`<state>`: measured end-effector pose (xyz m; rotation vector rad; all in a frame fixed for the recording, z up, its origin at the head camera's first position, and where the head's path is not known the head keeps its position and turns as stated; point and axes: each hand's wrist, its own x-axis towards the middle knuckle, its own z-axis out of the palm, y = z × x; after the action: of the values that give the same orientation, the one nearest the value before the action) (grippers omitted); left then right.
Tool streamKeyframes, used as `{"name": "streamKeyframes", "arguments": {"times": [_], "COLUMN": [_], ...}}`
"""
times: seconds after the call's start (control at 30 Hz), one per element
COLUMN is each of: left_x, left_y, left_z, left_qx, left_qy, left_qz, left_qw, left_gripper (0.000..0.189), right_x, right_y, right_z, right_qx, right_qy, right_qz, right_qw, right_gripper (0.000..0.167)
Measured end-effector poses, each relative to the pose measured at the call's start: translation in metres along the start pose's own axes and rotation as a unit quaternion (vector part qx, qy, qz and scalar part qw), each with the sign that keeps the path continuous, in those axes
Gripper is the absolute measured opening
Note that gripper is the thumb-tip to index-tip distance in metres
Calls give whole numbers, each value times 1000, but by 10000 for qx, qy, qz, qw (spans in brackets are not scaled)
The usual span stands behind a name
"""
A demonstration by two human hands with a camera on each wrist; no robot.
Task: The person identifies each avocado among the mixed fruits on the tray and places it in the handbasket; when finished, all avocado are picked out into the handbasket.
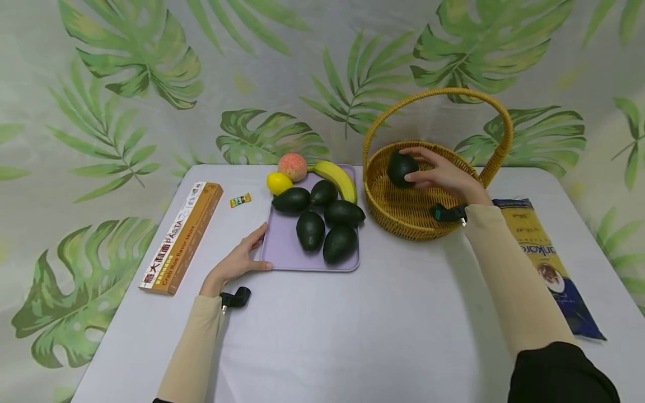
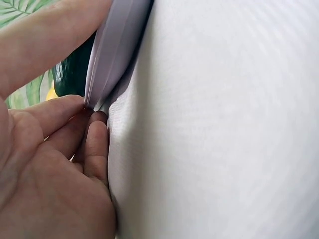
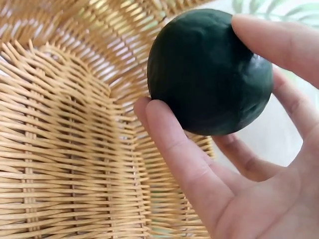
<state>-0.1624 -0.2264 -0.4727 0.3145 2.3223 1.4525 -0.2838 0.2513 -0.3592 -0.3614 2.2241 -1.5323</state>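
Note:
My right hand [image 1: 443, 173] holds a dark green avocado [image 1: 401, 169] between thumb and fingertips, inside the wicker basket [image 1: 375, 204] and under its arched handle. In the right wrist view, woven basket wall lies beside the round avocado [image 3: 207, 72]. On the lilac tray [image 1: 289, 254] lie several more avocados [image 1: 340, 244], a banana [image 1: 336, 178], a yellow lemon [image 1: 279, 183] and a peach [image 1: 293, 167]. With my left hand [image 1: 242, 260] I grip the tray's near left corner, thumb at the front edge. The left wrist view has those fingers against the tray's rim [image 2: 107, 69].
At the left lies a pasta box [image 1: 183, 238], with a small wrapped sweet [image 1: 240, 200] between it and the tray. A yellow and blue bag [image 1: 549, 263] lies to the right, beside my right forearm. Behind the table hangs a leaf-patterned cloth [image 1: 272, 78].

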Motion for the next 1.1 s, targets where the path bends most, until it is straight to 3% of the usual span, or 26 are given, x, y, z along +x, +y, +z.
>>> {"name": "streamKeyframes", "arguments": {"times": [0.37,0.57,0.73,0.9,1.1], "left_x": [2,1,1,0,-1], "left_y": [1,3,3,2,2], "left_z": [0,0,0,0,0], "left_qx": [80,135,91,53,46], "left_qy": [11,22,20,9,23], "left_qz": [61,79,88,32,65], "left_qw": [9999,9999,9999,10000,10000], "left_gripper": [101,101,100,100,100], "right_x": [33,43,47,45,40], "right_y": [10,19,21,18,12], "right_z": [2,14,24,27,24], "right_qx": [55,-346,-536,-558,-859], "right_qy": [60,207,286,67,18], "right_qz": [334,568,683,762,603], "right_qw": [9994,9976,9958,9955,9945], "right_gripper": [65,67,69,73,71]}}
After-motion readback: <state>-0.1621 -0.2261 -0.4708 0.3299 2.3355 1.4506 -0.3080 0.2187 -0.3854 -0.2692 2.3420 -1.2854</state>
